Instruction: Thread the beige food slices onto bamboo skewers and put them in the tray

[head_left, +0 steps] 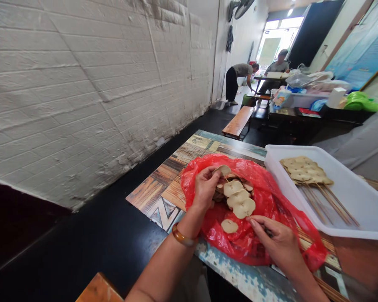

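Over an open red plastic bag (271, 201), my right hand (275, 239) pinches the lower end of a thin wooden skewer. Several pale, round, flat slices (244, 208) are threaded along that skewer. My left hand (206, 186), with an amber bangle at the wrist, grips one more slice (223, 170) between thumb and fingers at the skewer's upper end. Loose slices (219, 193) lie in the bag beneath, partly hidden by the hands. A single slice (229, 226) rests on the red plastic nearer me. What food the slices are, I cannot tell.
A white tray (326, 218) on the right holds finished-looking skewers of slices (306, 170). The patterned table (173, 167) borders a dark floor and white wall. Behind stand an orange bench (239, 121), a cluttered table, and two people (239, 77). Bare skewers lie at lower right.
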### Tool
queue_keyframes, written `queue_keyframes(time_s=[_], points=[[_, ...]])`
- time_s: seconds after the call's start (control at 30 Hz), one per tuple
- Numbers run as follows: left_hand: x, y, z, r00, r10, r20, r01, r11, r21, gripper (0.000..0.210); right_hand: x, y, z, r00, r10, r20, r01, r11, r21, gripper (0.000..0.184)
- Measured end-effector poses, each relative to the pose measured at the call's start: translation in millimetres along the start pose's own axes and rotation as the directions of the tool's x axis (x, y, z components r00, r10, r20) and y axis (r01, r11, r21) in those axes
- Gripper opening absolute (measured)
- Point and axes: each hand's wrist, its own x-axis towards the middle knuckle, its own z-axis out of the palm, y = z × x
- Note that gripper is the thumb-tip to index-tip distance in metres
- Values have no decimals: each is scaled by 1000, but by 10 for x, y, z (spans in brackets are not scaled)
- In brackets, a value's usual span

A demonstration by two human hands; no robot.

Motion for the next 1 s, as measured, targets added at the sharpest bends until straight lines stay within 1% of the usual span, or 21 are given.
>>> queue_keyframes(time_s=[0.2,0.4,0.53,0.7,0.83,1.0], points=[[-55,83,48,999,30,44,-32,999,44,11,13,4,4,1000,-16,-26,15,1000,-14,28],[-88,135,74,998,30,57,-34,997,62,12,6,7,15,999,-35,-30,34,999,-38,28],[-87,120,71,998,5,59,-8,999,52,14,3,21,26,998,-45,-47,42,998,-47,29],[-85,103,58,995,-40,89,37,999,32,18,11,18,21,995,-63,-81,59,997,-46,28],[-86,98,58,996,-22,83,17,998,67,17,15,16,24,990,-96,-100,92,995,-50,27],[-73,79,57,997,21,79,-31,990,134,11,4,41,36,990,-118,-83,113,992,-63,24]])
